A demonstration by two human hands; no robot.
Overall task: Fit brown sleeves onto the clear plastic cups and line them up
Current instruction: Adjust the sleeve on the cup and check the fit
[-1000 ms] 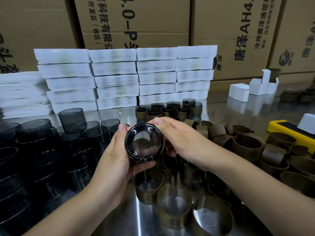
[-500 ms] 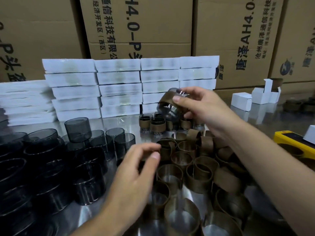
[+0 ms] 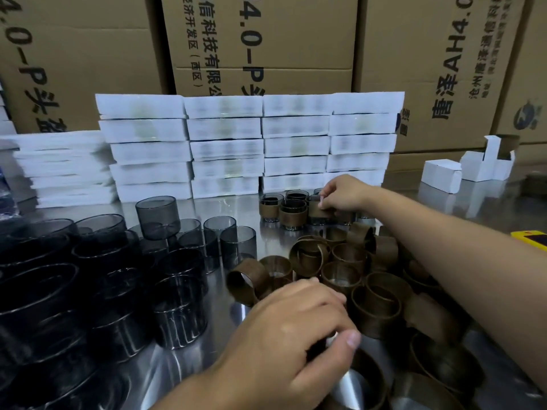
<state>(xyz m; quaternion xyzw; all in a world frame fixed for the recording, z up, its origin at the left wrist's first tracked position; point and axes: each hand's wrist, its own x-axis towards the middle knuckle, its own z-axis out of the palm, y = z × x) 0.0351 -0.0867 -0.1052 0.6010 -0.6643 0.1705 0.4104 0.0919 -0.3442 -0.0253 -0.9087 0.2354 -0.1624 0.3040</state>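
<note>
Half a second ago our right hand (image 3: pixel 343 196) carried the sleeved cup (image 3: pixel 318 213) in the air above the pile; now it has come down at the far side of the steel table (image 3: pixel 444 208), and its fingertips pinch the cup by the rim as it meets the row of finished cups (image 3: pixel 291 216) in front of the stacked white boxes (image 3: pixel 225 146). The cup stands upright, just beside its neighbours, and we judge it is touching down or already down, though the fingers have not let go. Our left hand (image 3: pixel 293 329), which 1 second ago helped hold this cup, has dropped over the loose sleeves (image 3: pixel 376 309) near us. Its fingers curl downward with the thumb closing in, but they hide what lies under them, so we cannot tell whether they hold a sleeve or only reach for 1. That means this cup's round is nearly over and the next is starting. The bare cups (image 3: pixel 236 241) are heaped on our left, well apart from the row, and many sleeves lie unfitted, so we judge most of the work is ahead. The release wants care, since a nudge could knock the close-packed row.
</note>
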